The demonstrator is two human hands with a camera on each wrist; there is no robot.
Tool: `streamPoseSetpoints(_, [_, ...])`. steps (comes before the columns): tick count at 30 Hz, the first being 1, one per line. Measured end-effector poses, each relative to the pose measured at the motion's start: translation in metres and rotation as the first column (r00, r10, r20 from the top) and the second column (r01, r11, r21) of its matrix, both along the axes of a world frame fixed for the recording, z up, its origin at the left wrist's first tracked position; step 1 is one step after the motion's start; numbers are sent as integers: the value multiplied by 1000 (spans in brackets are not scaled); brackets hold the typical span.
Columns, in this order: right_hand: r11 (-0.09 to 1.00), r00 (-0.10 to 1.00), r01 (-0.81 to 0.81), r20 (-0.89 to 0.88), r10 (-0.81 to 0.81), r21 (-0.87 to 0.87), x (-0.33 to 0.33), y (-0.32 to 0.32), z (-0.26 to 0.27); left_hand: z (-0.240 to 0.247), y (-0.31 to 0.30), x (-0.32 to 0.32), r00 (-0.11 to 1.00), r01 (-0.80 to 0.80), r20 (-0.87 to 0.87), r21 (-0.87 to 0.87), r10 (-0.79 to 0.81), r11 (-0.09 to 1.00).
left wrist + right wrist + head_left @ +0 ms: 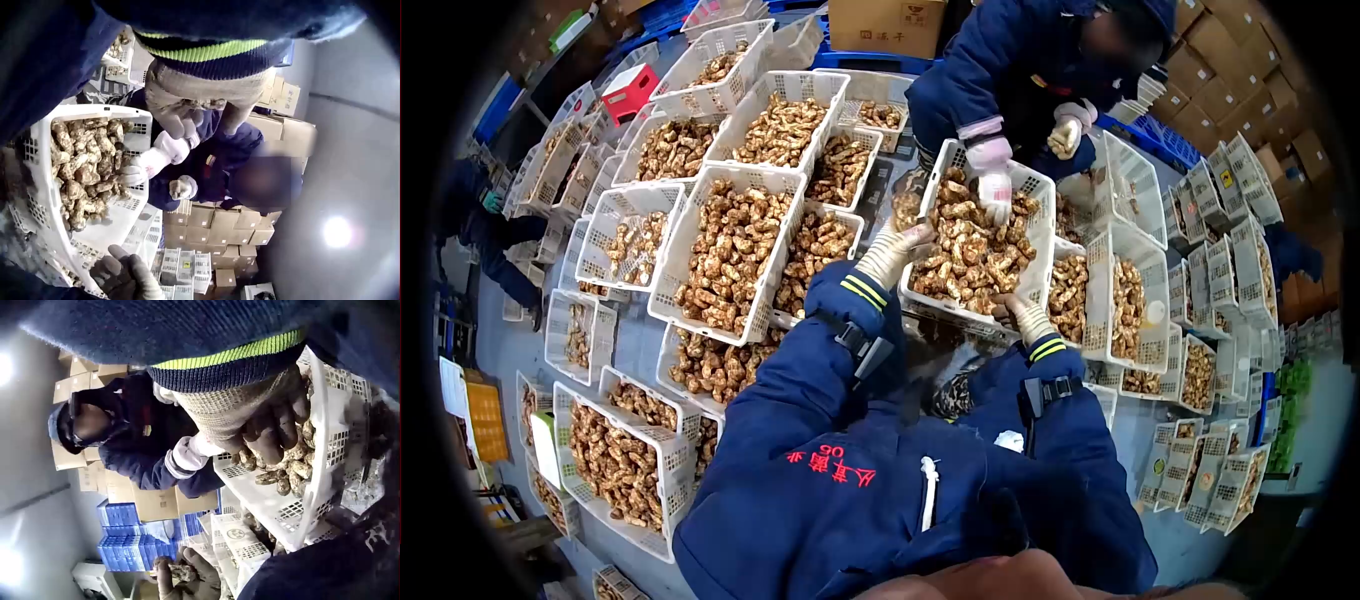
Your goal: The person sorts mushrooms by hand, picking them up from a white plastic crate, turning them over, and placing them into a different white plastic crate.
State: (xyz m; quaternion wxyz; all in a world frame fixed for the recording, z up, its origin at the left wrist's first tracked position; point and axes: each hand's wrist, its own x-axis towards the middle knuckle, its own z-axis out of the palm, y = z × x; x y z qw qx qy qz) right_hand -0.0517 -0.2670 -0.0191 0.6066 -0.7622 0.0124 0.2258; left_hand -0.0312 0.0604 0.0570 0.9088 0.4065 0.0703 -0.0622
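My gloved left hand is raised at the left rim of a white crate of knobby brown-and-cream mushrooms. Its fingers and thumb grip a mushroom, partly hidden by the glove in the left wrist view. At the crate's near right corner is my gloved right hand. From the left wrist view, that hand's dark-palmed fingers are loosely bent with nothing between them. Across the crate, another person's pale-gloved hand reaches onto the mushrooms; their other gloved hand is held near their knee.
White crates of mushrooms stand stacked at my left. More crates crowd close on the right. The other person sits opposite, with cardboard boxes and blue pallets behind. Another person's legs show at far left.
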Motion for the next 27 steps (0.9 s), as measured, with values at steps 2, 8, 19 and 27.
streamPoseSetpoints(2, [793,675,-235,492,550,-563,23,-3,-14,-12,8,12,997,-63,-47,11,63,998])
streamPoseSetpoints(8, [705,938,-128,146,315,-697,80,47,-31,-39,2,45,894,-321,-337,-22,296,947])
streamPoseSetpoints(19, [732,896,-6,321,307,-681,142,104,-56,-66,1,79,813,-529,-192,153,550,835])
streamPoseSetpoints(27, [447,728,24,322,606,-894,150,141,-85,-89,1,87,817,-526,-138,222,560,821])
